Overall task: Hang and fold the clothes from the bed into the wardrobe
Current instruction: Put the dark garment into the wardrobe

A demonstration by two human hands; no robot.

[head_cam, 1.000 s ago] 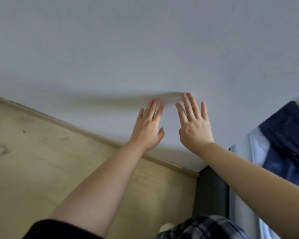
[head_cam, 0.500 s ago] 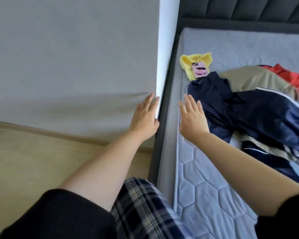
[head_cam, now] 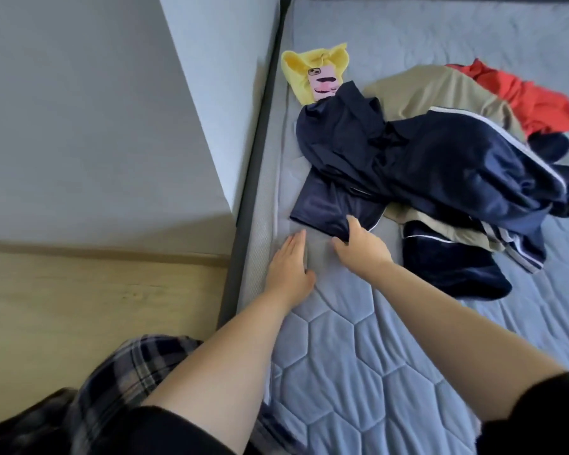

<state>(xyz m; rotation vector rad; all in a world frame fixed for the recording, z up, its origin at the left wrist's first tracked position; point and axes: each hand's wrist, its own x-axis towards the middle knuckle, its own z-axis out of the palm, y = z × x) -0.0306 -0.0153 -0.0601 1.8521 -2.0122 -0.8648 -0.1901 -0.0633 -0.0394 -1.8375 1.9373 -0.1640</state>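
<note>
Wall [head_cam: 89,110] and wood floor [head_cam: 79,297] fill the left of my view, and the bed [head_cam: 358,356] takes up the rest. My left hand [head_cam: 289,264] lies flat on the quilted mattress, fingers straight, just short of the near hem of the navy garment [head_cam: 335,165] and not touching it. My right hand [head_cam: 358,244] pinches that hem, thumb on top and fingers curled under the cloth.

The garment lies near the bed's left edge. I judge its long axis to run from the hem at my hands away toward the headboard, and the far end overlaps the yellow cloth [head_cam: 296,70] and the pink phone [head_cam: 324,83] resting on it.

To the right, the striped navy jacket [head_cam: 467,165] lies across the garment's upper part, with the beige garment [head_cam: 434,90] and the red garment [head_cam: 526,96] heaped beyond.

The risk, as I see it, is a one-handed pull. The jacket's weight on top could drag the heap along, or the far end could catch the phone and slide it toward the bed's edge. A grip on a single layer of slick cloth might also slip. I cannot tell how many layers the fingers hold.
</note>
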